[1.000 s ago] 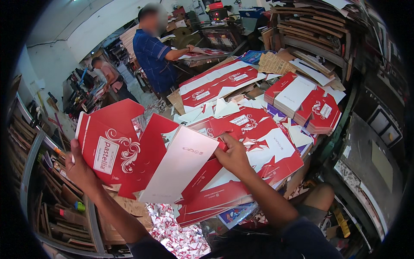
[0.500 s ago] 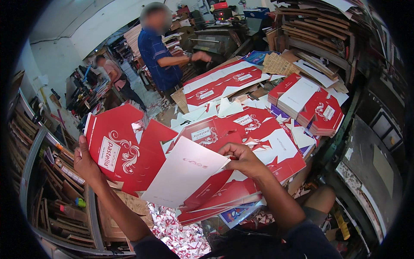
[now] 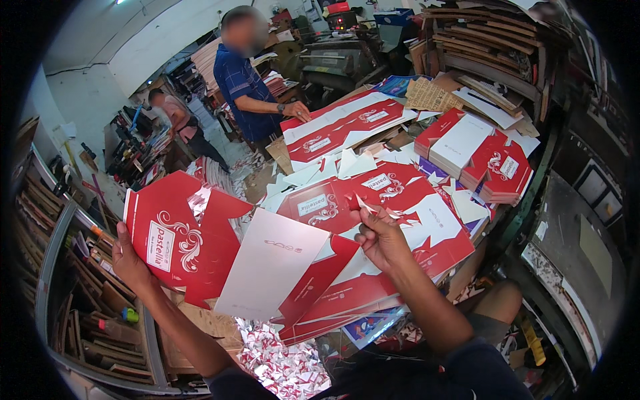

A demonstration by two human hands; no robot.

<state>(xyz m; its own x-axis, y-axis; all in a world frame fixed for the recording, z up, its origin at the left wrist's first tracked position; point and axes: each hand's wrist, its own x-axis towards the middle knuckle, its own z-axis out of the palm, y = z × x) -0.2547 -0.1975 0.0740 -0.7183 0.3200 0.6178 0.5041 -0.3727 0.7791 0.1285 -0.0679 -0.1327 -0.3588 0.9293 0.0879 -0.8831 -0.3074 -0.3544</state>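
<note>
My left hand grips the left edge of a die-cut red and white cardboard sheet, its thumb on the printed face. The sheet is tilted up over the near left side of the table. To its right, my right hand is raised with fingers pinched on a small red and white scrap, apart from the sheet. Beneath that hand lies a stack of similar red and white sheets. A heap of small cut scraps lies below the held sheet.
White paper offcuts lie behind the stack. A pile of cut red and white blanks stands back right. Across the table, a co-worker in a blue shirt reaches to a printed sheet. Wooden boards fill a rack at left.
My right hand has left the sheet's right edge, moving slightly right with a scrap in its fingers. My left hand and sheet shifted slightly. The co-worker's hand came down to the printed sheet.
</note>
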